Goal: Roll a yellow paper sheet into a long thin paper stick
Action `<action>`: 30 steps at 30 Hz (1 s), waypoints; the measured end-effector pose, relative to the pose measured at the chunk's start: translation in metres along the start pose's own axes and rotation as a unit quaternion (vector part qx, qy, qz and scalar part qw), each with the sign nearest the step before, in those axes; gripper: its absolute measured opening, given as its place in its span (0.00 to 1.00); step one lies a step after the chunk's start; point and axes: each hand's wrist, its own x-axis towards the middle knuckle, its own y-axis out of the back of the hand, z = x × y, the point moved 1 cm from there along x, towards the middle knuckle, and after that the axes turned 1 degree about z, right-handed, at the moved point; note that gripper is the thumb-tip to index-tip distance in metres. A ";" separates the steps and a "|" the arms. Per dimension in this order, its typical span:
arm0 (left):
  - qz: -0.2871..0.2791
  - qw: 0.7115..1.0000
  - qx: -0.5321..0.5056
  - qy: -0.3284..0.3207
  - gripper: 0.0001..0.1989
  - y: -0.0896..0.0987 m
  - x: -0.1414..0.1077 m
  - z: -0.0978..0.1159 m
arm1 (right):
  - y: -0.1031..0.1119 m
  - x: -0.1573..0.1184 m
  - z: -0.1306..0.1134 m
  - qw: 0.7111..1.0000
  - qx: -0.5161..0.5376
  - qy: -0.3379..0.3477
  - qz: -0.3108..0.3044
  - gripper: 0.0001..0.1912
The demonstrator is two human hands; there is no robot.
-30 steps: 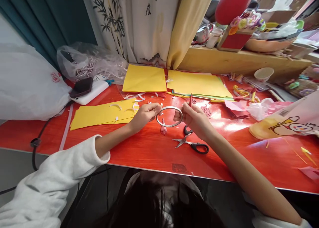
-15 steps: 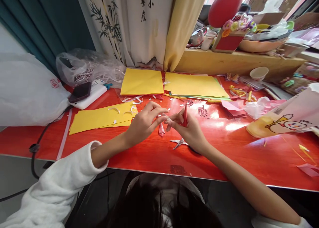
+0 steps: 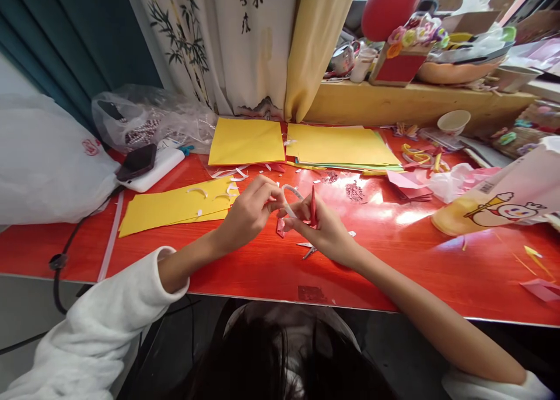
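A narrow white strip (image 3: 287, 197), looking like paper, bends in a loop between my two hands. My left hand (image 3: 250, 216) pinches one side of it between thumb and fingertips. My right hand (image 3: 333, 232) grips the strip's other side with thumb and fingers. The same hand also holds a slim red pen-like tool (image 3: 313, 206), its tapered end pointing up. Under my hands lie small scissors (image 3: 307, 249), partly covered by the right hand. A small folded red-pink piece (image 3: 280, 227) is just behind them on the red table (image 3: 262, 272).
Yellow paper sheets (image 3: 157, 207) lie to the left, with white scraps on top. Behind are two more yellow stacks (image 3: 247, 142). A drink cup (image 3: 494, 199) leans in at right; a phone (image 3: 137, 162) and a white plastic bag (image 3: 52, 161) sit at left.
My hands have moved slightly apart, and the white strip now shows as an open loop between them. The red tool has shifted a little left with my right hand.
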 end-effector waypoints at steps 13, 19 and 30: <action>-0.009 0.987 -0.105 0.126 0.04 0.012 0.007 0.004 | 0.017 0.010 0.002 0.989 -0.132 -0.019 0.062 0.16; 0.035 0.975 -0.132 0.175 0.03 0.018 0.006 0.000 | 0.020 0.010 -0.004 0.996 -0.080 -0.006 0.047 0.21; 0.094 0.987 -0.078 0.106 0.02 0.020 0.006 -0.007 | 0.028 0.012 -0.003 0.996 -0.072 -0.036 0.023 0.13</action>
